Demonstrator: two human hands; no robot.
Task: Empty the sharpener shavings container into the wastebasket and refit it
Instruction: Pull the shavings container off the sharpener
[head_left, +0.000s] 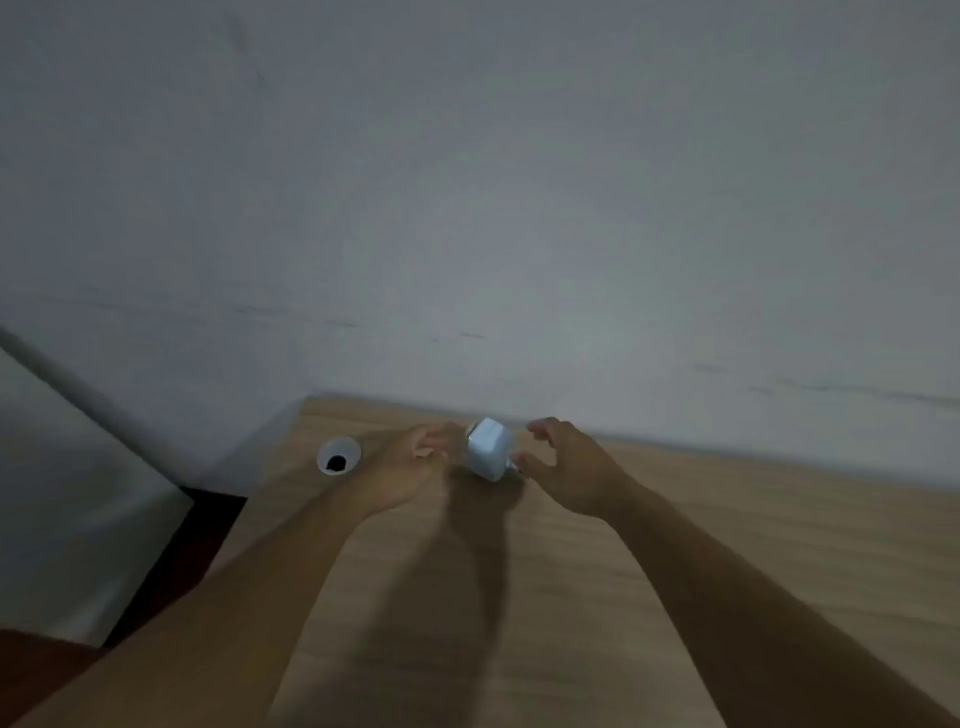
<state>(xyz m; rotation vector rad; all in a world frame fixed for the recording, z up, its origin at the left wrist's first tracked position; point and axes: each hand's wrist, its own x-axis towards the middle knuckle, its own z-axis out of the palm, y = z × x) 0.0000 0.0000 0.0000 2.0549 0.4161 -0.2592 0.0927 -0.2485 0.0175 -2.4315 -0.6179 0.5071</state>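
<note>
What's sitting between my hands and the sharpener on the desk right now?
Nothing visible. The light blue sharpener sits tilted on the wooden desk directly between the left hand and right hand. The small white cup lies off to the left, beyond the left hand.

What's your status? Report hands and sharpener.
Left hand at the sharpener, grip unclear. Right hand open beside it. Sharpener tilted on desk. Cup left, clear of hands.

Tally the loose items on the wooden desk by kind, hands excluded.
Pale blue sharpener, between the left hand and right hand: 1
Small white cup with something dark inside, near the left edge of the desk: 1
Total: 2
</note>
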